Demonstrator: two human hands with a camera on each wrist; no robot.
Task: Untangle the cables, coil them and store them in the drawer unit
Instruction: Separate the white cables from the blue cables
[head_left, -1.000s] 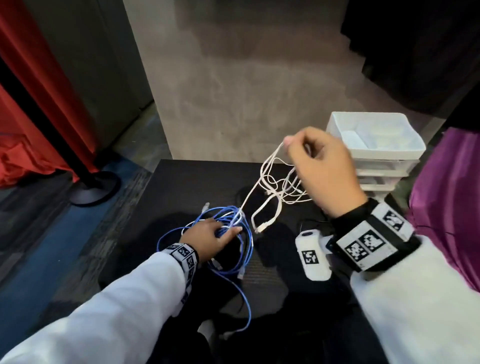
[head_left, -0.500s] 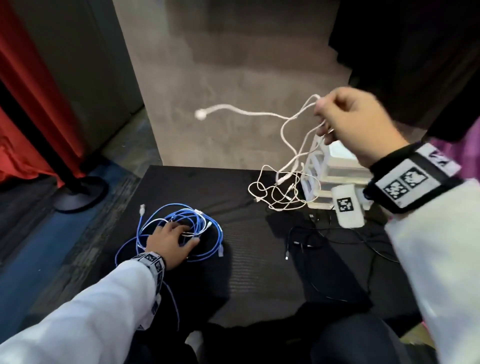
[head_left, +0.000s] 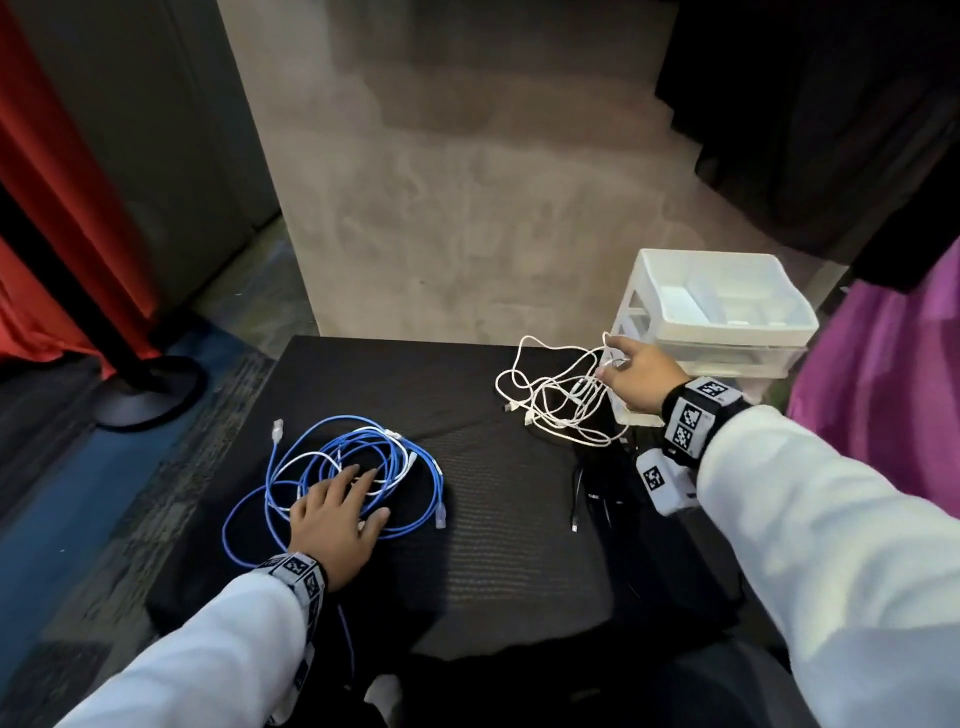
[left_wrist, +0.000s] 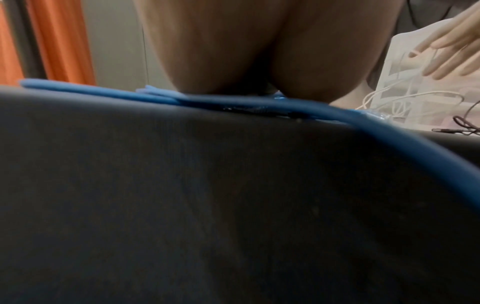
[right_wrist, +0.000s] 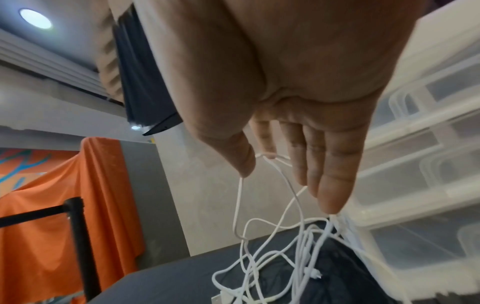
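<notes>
While the left hand (head_left: 332, 519) presses flat on the blue cable coil (head_left: 358, 457), the right hand (head_left: 636, 379), fingers straight, touches the white cable tangle (head_left: 556, 400) beside the drawer unit (head_left: 727, 317).

- To your left hangs a red curtain (head_left: 57, 171), draped down to the floor.
- In front of it you see a black post (head_left: 67, 280) rising at a slant from a round base (head_left: 150, 392).
- Straight ahead stands a grey wall (head_left: 467, 182).
- On your right, purple cloth (head_left: 883, 395) fills the edge.
</notes>
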